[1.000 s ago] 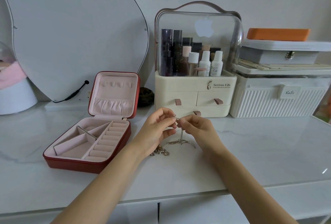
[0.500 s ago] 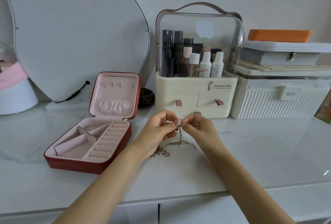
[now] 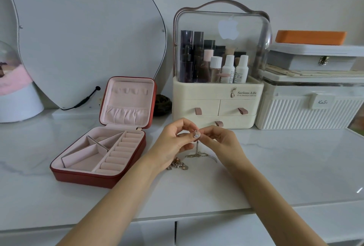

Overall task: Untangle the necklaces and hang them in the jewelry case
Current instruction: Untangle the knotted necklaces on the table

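An open red jewelry case (image 3: 102, 155) with pink lining sits at left on a white marble countertop (image 3: 285, 167). Just right of it, the left hand (image 3: 173, 143) and right hand (image 3: 220, 143) meet, fingertips curled and pinching a small sparkly pendant (image 3: 197, 134). Its silver chain (image 3: 199, 154) hangs down to the counter, beside a gold-toned necklace heap (image 3: 177, 165).

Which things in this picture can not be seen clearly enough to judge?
- Head view: whether the silver chain is still knotted; its links are too small.
- Head view: part of the gold jewelry pile, hidden under the left hand.
- Head view: exactly where the right hand pinches at the pendant; the fingertips cover it.
- Head view: the hooks in the jewelry case lid; too small.
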